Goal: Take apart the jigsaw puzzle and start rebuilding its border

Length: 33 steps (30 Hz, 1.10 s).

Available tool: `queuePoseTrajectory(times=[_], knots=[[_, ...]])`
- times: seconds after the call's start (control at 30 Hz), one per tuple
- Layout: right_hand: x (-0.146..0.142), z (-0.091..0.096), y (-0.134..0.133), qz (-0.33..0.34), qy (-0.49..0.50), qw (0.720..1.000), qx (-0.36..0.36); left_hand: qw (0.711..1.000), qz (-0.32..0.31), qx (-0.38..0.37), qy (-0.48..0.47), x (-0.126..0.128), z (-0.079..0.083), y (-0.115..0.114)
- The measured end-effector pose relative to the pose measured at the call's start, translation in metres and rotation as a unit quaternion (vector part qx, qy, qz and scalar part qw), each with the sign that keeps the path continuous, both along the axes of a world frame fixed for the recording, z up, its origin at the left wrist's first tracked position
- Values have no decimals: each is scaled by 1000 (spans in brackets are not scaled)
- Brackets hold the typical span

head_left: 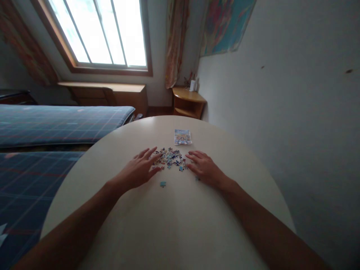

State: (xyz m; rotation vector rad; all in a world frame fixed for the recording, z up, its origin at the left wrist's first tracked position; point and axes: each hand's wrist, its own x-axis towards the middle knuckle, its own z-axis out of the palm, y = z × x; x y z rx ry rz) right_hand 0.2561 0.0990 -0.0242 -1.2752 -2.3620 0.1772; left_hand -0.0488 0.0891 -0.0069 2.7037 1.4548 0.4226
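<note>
A pile of small jigsaw puzzle pieces (171, 157) lies on the white round table (174, 225), between my two hands. My left hand (140, 169) reaches over the pile's left side with its fingers spread, the fingertips at the outer pieces. On the other side, my right hand (204, 168) rests with its fingers apart at the pile's right edge. One light-blue puzzle piece (162, 184) lies by itself nearer to me. Another loose piece (197, 179) shows partly beneath my right hand. Beyond the pile is a small printed picture sheet (182, 137).
Left of the table stand padded seats or beds with dark plaid covers (64, 123). A wooden desk (123, 87) is under the window, and a corner shelf (188, 94) stands behind the table. The white wall (295, 123) runs along the right.
</note>
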Motion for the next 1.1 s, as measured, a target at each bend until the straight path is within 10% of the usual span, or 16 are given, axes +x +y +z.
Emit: queuePoseTrajectory(times=[0.27, 0.83, 1.1], knots=[[1, 0, 1, 85, 5, 994, -62, 994, 38, -99, -8, 1, -28, 17], [4, -5, 6, 73, 9, 995, -73, 996, 19, -20, -86, -30, -31, 45], [8, -4, 7, 60, 7, 996, -61, 995, 83, -34, -41, -48, -8, 40]])
